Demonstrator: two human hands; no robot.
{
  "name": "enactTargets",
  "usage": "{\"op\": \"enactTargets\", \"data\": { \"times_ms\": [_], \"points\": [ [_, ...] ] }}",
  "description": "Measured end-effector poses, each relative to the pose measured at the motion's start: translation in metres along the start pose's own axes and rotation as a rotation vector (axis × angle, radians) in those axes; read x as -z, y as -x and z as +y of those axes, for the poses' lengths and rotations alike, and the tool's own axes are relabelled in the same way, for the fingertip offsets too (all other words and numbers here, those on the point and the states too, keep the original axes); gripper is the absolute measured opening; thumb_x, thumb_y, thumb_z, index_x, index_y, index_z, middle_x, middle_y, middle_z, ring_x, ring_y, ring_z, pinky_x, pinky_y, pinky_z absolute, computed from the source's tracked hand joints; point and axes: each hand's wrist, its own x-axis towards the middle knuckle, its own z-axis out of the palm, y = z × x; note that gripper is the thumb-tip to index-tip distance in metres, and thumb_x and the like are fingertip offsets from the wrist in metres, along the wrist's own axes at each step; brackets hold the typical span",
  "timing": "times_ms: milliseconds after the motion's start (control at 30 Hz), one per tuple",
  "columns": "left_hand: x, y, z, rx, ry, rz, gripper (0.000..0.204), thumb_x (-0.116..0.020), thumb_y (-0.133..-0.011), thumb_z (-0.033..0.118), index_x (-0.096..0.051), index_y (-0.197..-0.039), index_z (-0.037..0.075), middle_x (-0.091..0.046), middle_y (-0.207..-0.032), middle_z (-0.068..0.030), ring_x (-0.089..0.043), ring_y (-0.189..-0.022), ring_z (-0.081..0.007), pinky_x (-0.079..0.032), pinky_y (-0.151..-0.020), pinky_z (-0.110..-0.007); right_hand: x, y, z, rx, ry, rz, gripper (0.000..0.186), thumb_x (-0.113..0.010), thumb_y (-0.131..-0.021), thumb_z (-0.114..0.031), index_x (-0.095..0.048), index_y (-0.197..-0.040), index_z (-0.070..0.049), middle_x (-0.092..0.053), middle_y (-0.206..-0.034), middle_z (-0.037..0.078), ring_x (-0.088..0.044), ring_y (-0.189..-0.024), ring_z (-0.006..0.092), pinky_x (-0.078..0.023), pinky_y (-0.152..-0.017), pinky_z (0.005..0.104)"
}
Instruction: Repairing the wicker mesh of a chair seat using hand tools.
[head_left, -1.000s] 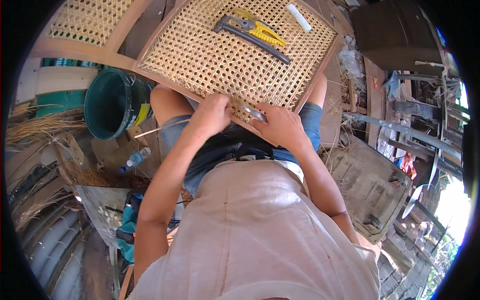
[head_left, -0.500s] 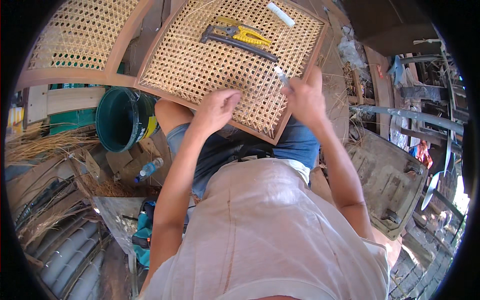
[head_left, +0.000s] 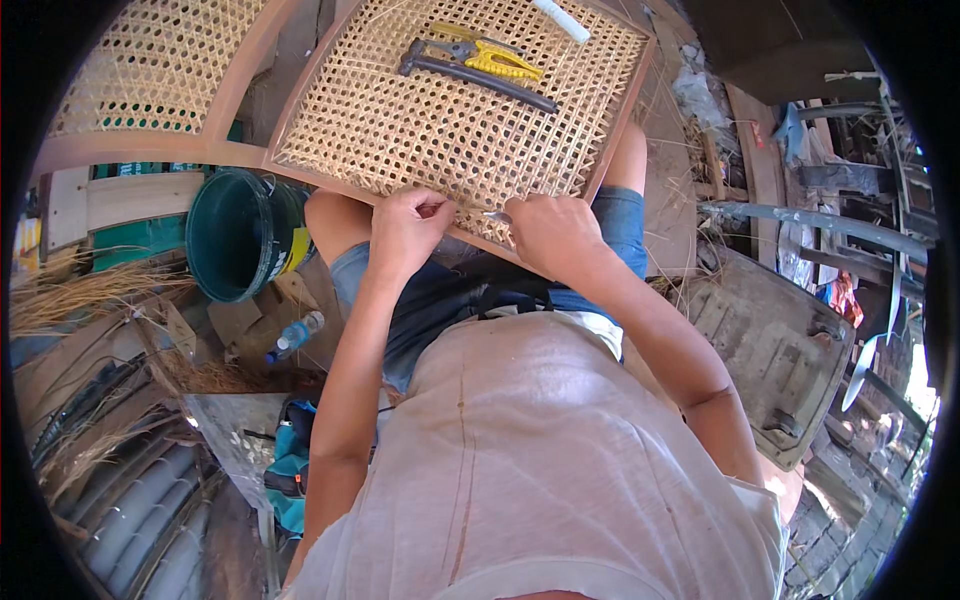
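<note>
Head view, from where I'm standing: cane panel (head_left: 345,125) in its wooden frame (head_left: 612,150) lies over the person's thighs, near edge toward the belly. Both hands at that edge, apart, short gap between them.

Left hand (head_left: 408,235): fingers curled in, knuckles up, over the near rail. Can't tell if a strand is pinched in there.

Right hand (head_left: 552,237): clamped on a small metal tool (head_left: 496,215), mostly hidden by the fist. Tip pokes out leftward into the gap, right at the weave. Can't tell if tip touches cane.

On the weave, farther out: hammer (head_left: 485,83) with dark handle, lying diagonal; yellow-handled pliers (head_left: 500,62) just beside it on the far side; white stick (head_left: 562,20) near the far right corner, well apart from both hands.

Around: second woven panel (head_left: 160,70) upper left. Green bucket (head_left: 222,240) by the left knee, mouth facing up and left. Plastic bottle (head_left: 296,335) on its side below that. Grey slab (head_left: 755,345) with dark fittings, right side.
</note>
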Motion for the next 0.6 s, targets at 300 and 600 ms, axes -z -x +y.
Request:
{"op": "enactTargets", "data": {
  "times_ms": [300, 600],
  "points": [
    [-0.007, 0.001, 0.005, -0.026, -0.097, 0.048, 0.014, -0.078, -0.084, 0.014, -0.077, -0.088, 0.001, -0.073, -0.076, -0.0126, -0.070, -0.066, -0.0183, -0.055, -0.064, -0.032, -0.009, -0.012, -0.020, 0.006, 0.080, -0.074, 0.015, -0.063, -0.088, -0.014, -0.074, -0.094, -0.005, -0.075, -0.088, 0.019, -0.076, -0.083, 0.0367, -0.061, -0.073, 0.0470],
    [0.005, -0.021, 0.000, -0.020, -0.188, -0.142, 0.015, -0.075, -0.085, 0.020, -0.077, -0.084, 0.005, -0.073, -0.085, -0.0177, -0.072, -0.082, -0.0351, -0.057, -0.073, -0.045, -0.007, -0.026, 0.000, -0.035, -0.110, -0.081, 0.019, -0.062, -0.088, -0.017, -0.076, -0.096, -0.006, -0.075, -0.095, 0.022, -0.075, -0.093, 0.0385, -0.059, -0.084, 0.0496]
  ]
}}
